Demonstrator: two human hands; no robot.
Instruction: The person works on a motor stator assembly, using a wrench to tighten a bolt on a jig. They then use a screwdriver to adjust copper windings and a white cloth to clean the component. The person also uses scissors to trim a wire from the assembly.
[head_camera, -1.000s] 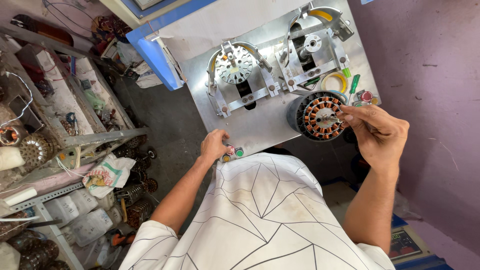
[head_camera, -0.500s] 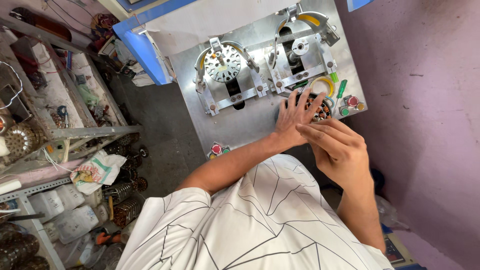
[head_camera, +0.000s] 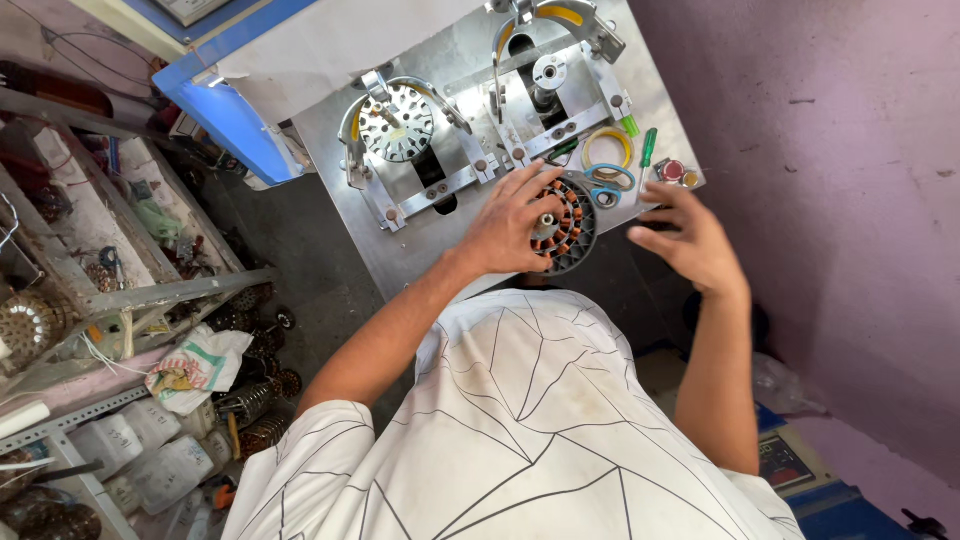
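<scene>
Left hand (head_camera: 505, 225) on wound stator (head_camera: 565, 228); right hand (head_camera: 690, 240) beside, open.

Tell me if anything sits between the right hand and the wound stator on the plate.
Nothing visible does. The left hand already rests on the wound stator. The right hand hovers open just beside it, off the plate's edge, with bare space between. The scissors and green screwdriver lie farther back, out of that gap.

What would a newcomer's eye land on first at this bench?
The round copper-wound stator at the near edge of the shiny metal worktable, with the left hand spread over it. The right hand hovers open beside it. Behind, two clamp fixtures; the left one holds a pale slotted disc.
</scene>
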